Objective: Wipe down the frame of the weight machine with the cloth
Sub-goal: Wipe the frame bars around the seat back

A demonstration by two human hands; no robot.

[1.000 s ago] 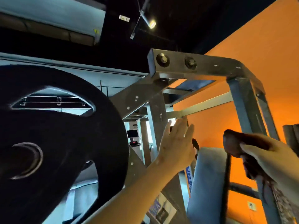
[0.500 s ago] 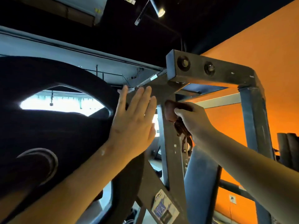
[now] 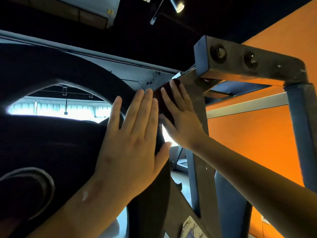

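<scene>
View upward into a gym: dark ceiling (image 3: 137, 31) with one lamp (image 3: 179, 6), orange wall (image 3: 257, 143) at right.

The dark red cloth (image 3: 159, 96) lies flat against the sloping member (image 3: 193, 85) of the grey steel frame, just below the bolted top crossbar (image 3: 248, 62). Its long axis follows the slope, rising toward the upper right. The right hand (image 3: 181, 121) covers most of the cloth, fingers straight and spread, pressing it to the metal rather than gripping it. Cloth shows only beyond the fingertips and along their left edge. The unwiped length of the member runs on above the fingertips toward the crossbar corner, so the coming stroke probably follows that axis.

The left hand (image 3: 132, 148) lies just beside the cloth, apart from it. Its fingers are straight and close together, the palm flat on the rim of the black weight plate (image 3: 60, 134), and it holds nothing. It seems to serve as a brace. The right hand is the one on the task's thing. The upright (image 3: 200, 169) descends behind the right wrist.

Half a second before, the right hand clutched the cloth bunched against the upright, under the crossbar. It now lies opened out, further left on the sloping member. The left hand stays on the plate; a second before, it rested on the upright.
</scene>
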